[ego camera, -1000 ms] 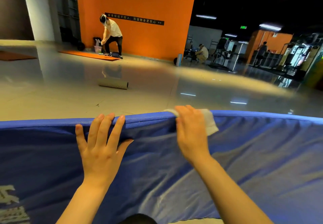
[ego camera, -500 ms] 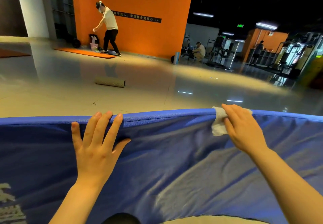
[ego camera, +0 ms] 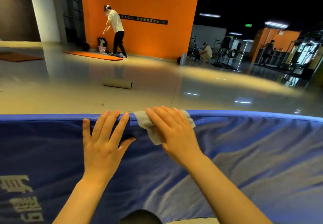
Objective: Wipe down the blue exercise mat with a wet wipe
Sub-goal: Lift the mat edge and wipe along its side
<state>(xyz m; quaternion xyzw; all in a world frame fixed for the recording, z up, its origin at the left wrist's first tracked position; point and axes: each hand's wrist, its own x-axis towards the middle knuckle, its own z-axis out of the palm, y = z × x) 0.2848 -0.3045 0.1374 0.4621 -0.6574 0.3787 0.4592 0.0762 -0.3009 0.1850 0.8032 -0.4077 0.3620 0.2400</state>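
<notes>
The floor is glossy and runs back to an orange wall, where a person stands bent over an orange mat. A rolled mat lies on the floor between that wall and the near scene.

The mat fills the lower half of the view, blue, with pale lettering at the lower left. Its top layer shows creases and sheen, so it looks like a slick, soft cover over padding; I judge it too broad to shift with one hand, yielding under pressure, and prone to bunching under a dragged cloth. Its far edge is a rounded piped hem, the firmest place to brace or take hold.

The left hand lies flat on the mat, fingers straight and spread, tips at the hem, holding nothing. The right hand presses the wipe onto the mat at the hem, just beside the left fingertips, with fingers straight over it rather than curled.

The wipe is white, limp and crumpled, light enough to slip from under the palm unless pressed down.
</notes>
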